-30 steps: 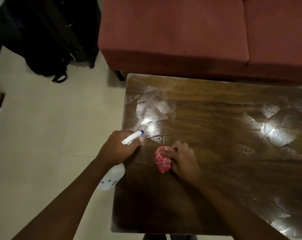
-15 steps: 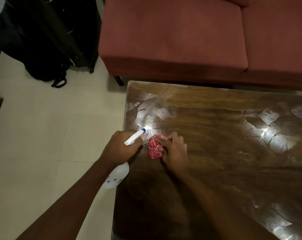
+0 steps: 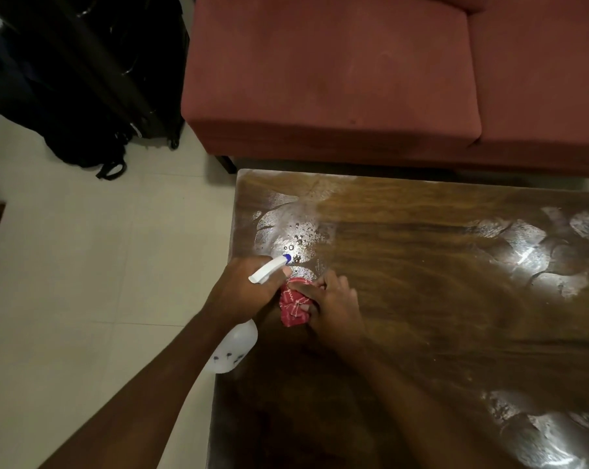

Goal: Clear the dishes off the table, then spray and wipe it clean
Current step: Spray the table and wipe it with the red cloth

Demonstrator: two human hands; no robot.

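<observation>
At the near left corner of the worktop, the red cloth lies bunched flat on the wood under the right hand, whose fingers are clenched over it, likely so it can be pushed straight into the wet patch just ahead. The left hand is wrapped around the neck of the white spray bottle, nozzle tipped toward those droplets, body hanging off the worktop's edge over the tiled floor. No dishes show on the wood, so clearing looks done. The trigger finger is hidden, the bottle's print is too small to read, and the worktop's right side is cut off; glare masks whether those patches are wet
</observation>
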